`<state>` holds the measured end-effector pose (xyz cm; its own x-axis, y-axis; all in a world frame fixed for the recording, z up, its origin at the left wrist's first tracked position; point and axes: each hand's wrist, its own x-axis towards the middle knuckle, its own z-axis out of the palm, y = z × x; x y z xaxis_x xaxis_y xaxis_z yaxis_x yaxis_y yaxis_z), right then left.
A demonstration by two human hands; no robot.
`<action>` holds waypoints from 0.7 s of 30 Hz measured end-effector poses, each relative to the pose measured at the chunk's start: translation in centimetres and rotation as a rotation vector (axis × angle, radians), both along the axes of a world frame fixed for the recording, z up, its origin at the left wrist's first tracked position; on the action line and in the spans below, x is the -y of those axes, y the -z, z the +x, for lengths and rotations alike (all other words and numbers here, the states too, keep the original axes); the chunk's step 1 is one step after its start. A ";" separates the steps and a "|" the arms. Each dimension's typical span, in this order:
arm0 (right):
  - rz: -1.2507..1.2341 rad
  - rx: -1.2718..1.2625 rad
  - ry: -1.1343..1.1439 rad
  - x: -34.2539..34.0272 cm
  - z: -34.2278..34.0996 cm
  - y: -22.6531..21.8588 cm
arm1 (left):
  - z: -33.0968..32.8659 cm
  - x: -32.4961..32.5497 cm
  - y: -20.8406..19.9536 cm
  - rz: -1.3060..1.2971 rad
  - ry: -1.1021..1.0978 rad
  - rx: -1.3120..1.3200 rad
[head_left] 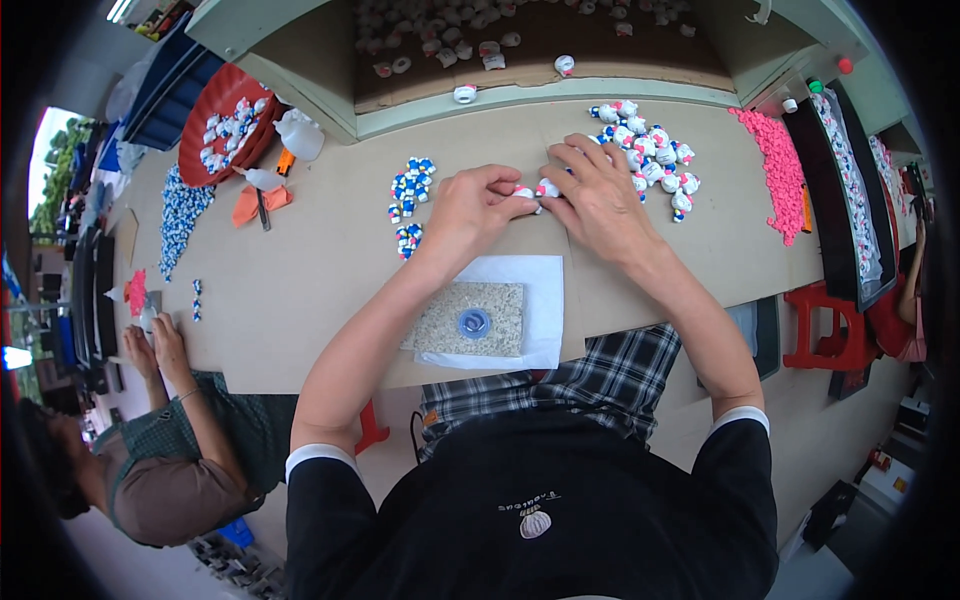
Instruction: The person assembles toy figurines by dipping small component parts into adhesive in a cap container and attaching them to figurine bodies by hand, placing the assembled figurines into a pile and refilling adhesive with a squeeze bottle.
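Above the middle of the table, my left hand (466,212) pinches a small white piece with pink marks (522,192) between thumb and fingertips. Close beside it, the thumb and fingers of my right hand (606,205) close on another small white piece with a blue part (546,188). The two pieces nearly meet; whether they touch I cannot tell. Right of my right hand lies a heap of white, pink and blue figurine pieces (664,152). Small blue-and-white pieces (411,188) stand grouped left of my left hand.
Nearer me, a speckled stone slab (440,335) bears a small round clear dish (474,322) and lies on white paper (545,300). Pink pieces (775,165) are piled at right. A red bowl (200,110) and white bottle (300,135) stand far left. A co-worker (180,460) sits left.
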<state>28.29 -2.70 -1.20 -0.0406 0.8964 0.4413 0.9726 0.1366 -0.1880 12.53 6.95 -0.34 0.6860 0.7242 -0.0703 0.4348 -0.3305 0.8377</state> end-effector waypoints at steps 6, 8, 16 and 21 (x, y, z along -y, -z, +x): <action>0.021 -0.139 -0.032 0.5 1.9 -1.5 | 2.8 -7.6 0.3 0.970 -0.100 0.055; 0.039 -0.179 0.028 -1.1 3.2 -1.7 | 3.0 -9.9 1.0 0.857 -0.073 0.024; -0.040 -0.300 0.391 -12.3 9.0 0.1 | 7.5 -11.4 -0.3 0.446 -0.214 0.080; -0.332 -0.188 0.238 -17.4 8.8 -0.4 | 10.1 -11.9 1.7 0.731 -0.086 0.040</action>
<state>37.06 14.72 -0.81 0.2373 0.9654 0.1082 0.9144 -0.1844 -0.3603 22.64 18.89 -2.07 0.6165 0.6282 0.4746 0.4583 -0.7765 0.4324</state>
